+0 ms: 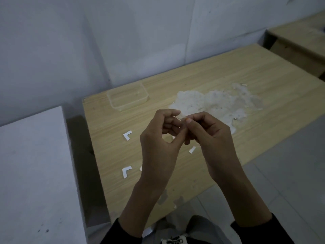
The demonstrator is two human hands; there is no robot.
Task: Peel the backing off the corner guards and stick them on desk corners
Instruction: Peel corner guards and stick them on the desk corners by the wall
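Over the middle of the wooden desk (228, 71), my left hand (158, 138) and my right hand (209, 134) meet. Both pinch a small clear corner guard (182, 115) between their fingertips; most of it is hidden by the fingers. White L-shaped pieces lie on the desk: one (127, 135) left of my left hand, another (126, 171) nearer the front edge. A short white strip (192, 149) lies under my right hand. A further white bit (140, 167) peeks out beside my left wrist.
An empty clear plastic tub (127, 97) stands at the desk's back left corner. A large patch of worn white surface (219, 104) spreads across the desk behind my hands. A grey block (35, 173) stands to the left, and a second desk (299, 41) at the far right.
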